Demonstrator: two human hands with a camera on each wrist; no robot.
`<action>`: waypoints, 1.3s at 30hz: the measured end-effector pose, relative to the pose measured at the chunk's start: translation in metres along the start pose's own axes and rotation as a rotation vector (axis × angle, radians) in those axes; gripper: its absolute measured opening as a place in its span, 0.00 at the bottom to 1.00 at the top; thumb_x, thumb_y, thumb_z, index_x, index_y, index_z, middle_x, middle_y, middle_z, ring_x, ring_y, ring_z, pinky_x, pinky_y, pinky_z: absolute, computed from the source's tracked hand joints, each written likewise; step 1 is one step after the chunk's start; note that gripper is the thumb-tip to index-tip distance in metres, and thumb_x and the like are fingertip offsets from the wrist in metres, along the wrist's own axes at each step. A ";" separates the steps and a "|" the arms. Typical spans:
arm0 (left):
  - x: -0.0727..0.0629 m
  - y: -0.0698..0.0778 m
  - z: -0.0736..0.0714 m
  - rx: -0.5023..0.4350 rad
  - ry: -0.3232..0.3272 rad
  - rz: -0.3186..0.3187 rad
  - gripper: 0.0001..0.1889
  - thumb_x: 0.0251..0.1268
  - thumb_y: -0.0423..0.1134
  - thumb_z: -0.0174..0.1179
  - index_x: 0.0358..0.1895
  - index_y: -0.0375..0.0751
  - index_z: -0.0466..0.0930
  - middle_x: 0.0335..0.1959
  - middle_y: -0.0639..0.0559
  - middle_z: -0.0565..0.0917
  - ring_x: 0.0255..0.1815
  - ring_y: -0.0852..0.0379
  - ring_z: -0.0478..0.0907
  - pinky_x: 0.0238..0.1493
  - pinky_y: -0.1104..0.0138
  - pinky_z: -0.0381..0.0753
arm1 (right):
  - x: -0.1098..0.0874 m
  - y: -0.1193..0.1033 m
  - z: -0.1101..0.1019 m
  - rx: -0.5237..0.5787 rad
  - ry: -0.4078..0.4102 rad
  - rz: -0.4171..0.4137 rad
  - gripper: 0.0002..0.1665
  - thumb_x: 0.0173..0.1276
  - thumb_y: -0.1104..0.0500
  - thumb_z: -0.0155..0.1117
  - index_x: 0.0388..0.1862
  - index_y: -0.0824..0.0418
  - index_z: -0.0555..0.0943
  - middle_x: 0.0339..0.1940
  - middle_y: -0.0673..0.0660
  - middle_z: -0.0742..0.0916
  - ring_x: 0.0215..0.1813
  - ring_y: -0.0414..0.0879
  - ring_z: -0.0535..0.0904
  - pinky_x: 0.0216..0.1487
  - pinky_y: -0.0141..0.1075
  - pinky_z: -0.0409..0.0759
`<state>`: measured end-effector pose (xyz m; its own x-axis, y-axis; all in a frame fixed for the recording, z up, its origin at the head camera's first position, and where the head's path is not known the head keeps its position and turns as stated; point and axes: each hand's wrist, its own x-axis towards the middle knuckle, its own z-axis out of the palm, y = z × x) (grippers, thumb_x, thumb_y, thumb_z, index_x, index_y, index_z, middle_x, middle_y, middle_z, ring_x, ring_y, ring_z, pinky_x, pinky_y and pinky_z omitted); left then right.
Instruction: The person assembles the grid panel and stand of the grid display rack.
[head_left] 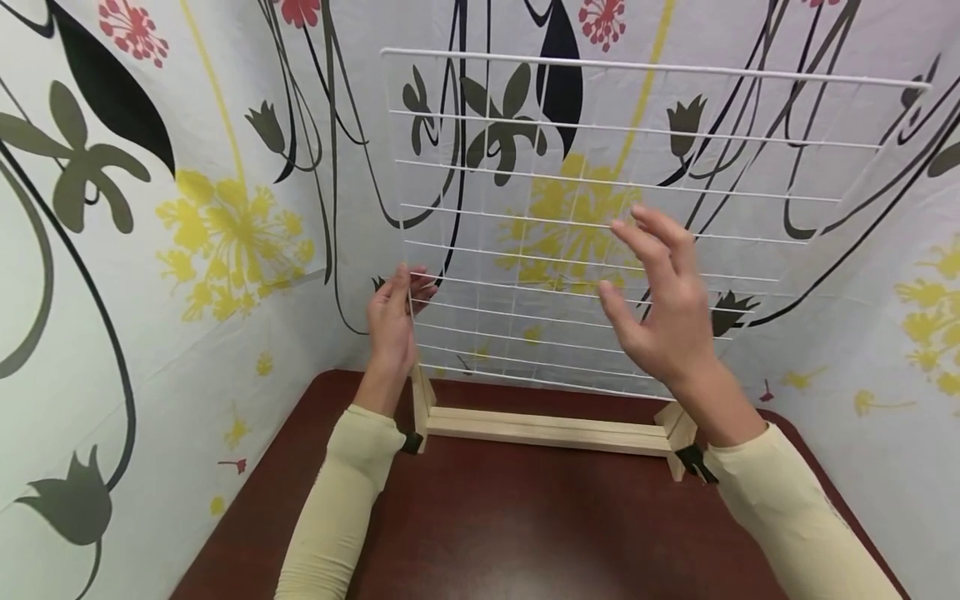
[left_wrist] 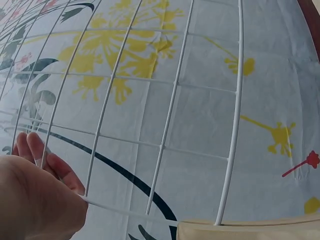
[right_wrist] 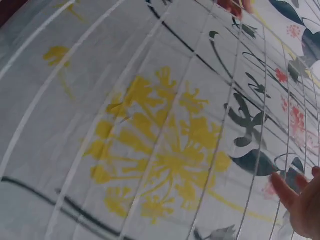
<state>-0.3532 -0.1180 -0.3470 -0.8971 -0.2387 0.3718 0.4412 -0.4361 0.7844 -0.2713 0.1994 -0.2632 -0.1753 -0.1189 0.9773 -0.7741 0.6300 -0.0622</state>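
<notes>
A white wire grid panel (head_left: 656,69) stands up from a pale wooden base (head_left: 547,431), leaning away at the top. My left hand (head_left: 392,321) holds the panel's left edge, low down, thumb in front and fingers behind the wire. In the left wrist view that hand (left_wrist: 42,197) wraps the edge where the crossing wires end. My right hand (head_left: 671,317) is raised in front of the panel's right half, fingers apart and holding nothing. Its fingertips show at the lower right of the right wrist view, where contact with the wires cannot be told.
The base sits on a dark red-brown table (head_left: 540,525). Pale fabric (head_left: 225,367) printed with flowers hangs behind the panel and on both sides. Black straps (head_left: 695,463) show at both wrists, close to the base's ends.
</notes>
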 end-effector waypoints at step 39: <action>0.010 -0.026 -0.040 0.075 -0.114 0.019 0.21 0.79 0.44 0.62 0.52 0.21 0.85 0.41 0.44 0.94 0.45 0.52 0.94 0.51 0.49 0.91 | -0.103 0.123 -0.075 0.957 0.151 0.788 0.24 0.86 0.62 0.48 0.69 0.81 0.69 0.40 0.65 0.94 0.38 0.54 0.94 0.41 0.41 0.92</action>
<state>-0.3725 -0.1439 -0.3834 -0.8874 -0.1440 0.4379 0.4589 -0.3655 0.8098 -0.3024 0.3466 -0.3564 -0.7695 0.1662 0.6166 -0.6328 -0.3284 -0.7012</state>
